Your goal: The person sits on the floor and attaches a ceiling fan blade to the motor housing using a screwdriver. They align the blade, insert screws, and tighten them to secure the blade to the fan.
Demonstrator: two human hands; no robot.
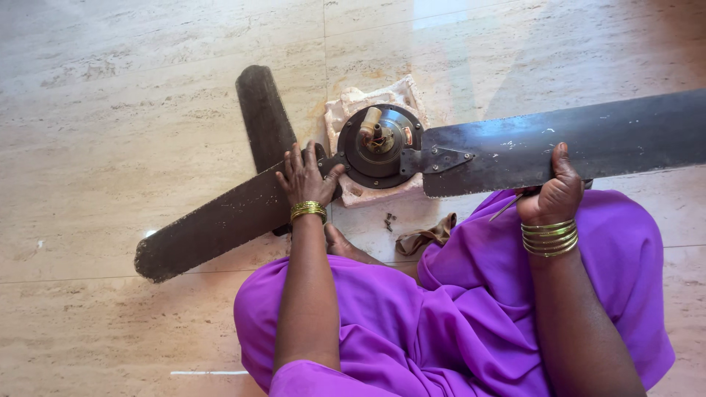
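Note:
A dark, dusty ceiling fan lies flat on the stone floor, its round motor hub point(379, 147) resting on a pale cloth pad point(346, 110). My left hand point(305, 179) presses on the root of the near-left blade point(213, 224), fingers spread. My right hand point(555, 192) grips the near edge of the long right blade point(573, 143) and also holds a thin screwdriver-like tool point(507, 207) under the palm. A third blade point(263, 114) points away at the upper left. Gold bangles sit on both wrists.
Small dark screws point(389, 219) lie on the floor near the hub. A brown rag point(426, 235) sits beside my purple garment point(456, 316). My bare foot point(342, 245) shows under the left arm. Beige stone floor point(110, 110) surrounds everything.

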